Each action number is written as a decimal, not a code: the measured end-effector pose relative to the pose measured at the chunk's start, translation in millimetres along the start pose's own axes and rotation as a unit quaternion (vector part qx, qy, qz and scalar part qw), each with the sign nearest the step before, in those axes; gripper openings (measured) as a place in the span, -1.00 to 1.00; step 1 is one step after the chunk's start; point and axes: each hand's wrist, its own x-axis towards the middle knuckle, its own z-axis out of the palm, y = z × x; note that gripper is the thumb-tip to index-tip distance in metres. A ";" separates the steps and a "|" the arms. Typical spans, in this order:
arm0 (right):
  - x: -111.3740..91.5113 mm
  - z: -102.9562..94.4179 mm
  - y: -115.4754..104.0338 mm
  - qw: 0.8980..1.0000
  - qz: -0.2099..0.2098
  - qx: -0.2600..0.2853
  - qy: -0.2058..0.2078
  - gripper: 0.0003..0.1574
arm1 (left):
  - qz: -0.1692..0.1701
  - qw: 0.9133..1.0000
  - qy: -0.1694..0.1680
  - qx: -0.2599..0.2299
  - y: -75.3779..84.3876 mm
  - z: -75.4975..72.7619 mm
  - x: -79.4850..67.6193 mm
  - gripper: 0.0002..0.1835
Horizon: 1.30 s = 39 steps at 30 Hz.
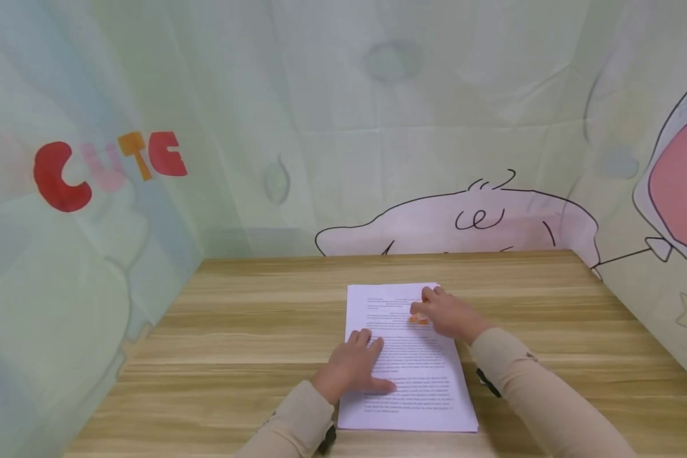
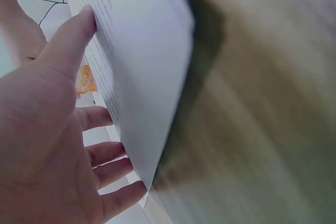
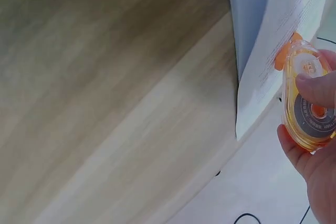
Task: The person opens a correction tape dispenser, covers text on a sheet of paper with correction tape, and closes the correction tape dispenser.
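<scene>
dark disc point(image 3: 303, 118) in right-wrist view only, orange dispenser point(image 3: 305, 65) pinched beneath thumb of right hand point(image 1: 449, 315), left hand point(image 1: 350, 367) splayed on paper point(image 1: 418, 359)

Head camera looks down; wrist closeups share paper point(image 1: 410, 359).

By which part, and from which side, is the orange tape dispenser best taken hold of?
Probably by the broad rounded body of the orange tape dispenser, coming from the person's right, thumb on its flat face, as the right hand holds it now. That face gives the thumb room, while the narrow orange tip points toward the paper and should stay uncovered.
</scene>
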 end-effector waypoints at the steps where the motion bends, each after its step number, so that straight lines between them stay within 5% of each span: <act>1: 0.2 -1.0 -0.8 1.000 -0.002 -0.006 -0.005 -0.45 | 0.001 1.000 0.002 0.000 -0.1 0.3 -0.1 -0.03; 8: 0.4 -3.6 -2.3 0.996 -0.052 -0.063 0.017 -0.51 | 0.003 1.000 0.005 -0.007 -0.5 -0.2 -0.8 -0.03; 39: -24.0 -4.8 19.4 0.997 -0.039 -0.046 0.043 -0.61 | -0.005 1.000 0.000 -0.006 1.2 -0.7 -0.6 -0.04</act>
